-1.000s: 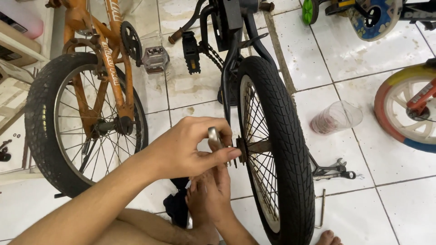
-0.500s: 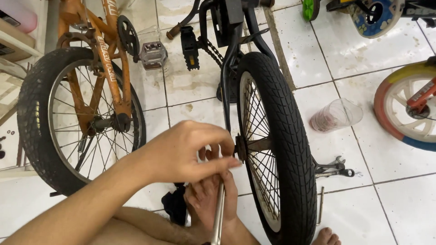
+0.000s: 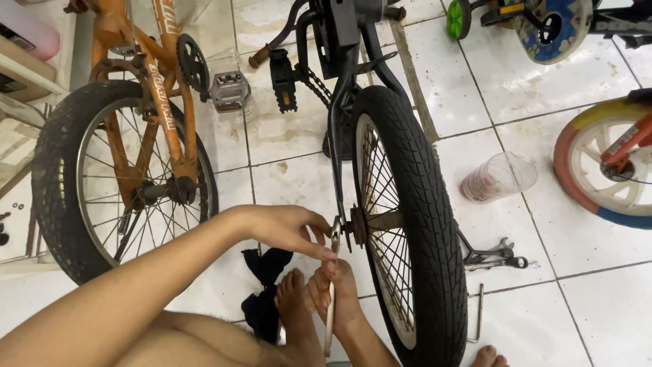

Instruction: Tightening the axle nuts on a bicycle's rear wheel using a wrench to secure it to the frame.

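A long silver wrench point(image 3: 331, 299) stands almost straight up and down. Its top end sits on the nut at the middle of the black bike wheel point(image 3: 414, 224). The wheel has a fat black tire and thin shiny spokes. It stands upright on the white tile floor, and its middle part looks rusty brown.

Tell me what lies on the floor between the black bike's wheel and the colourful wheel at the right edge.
In the head view, a clear plastic cup lies on its side on the white tiles between the black tyre and the colourful wheel.
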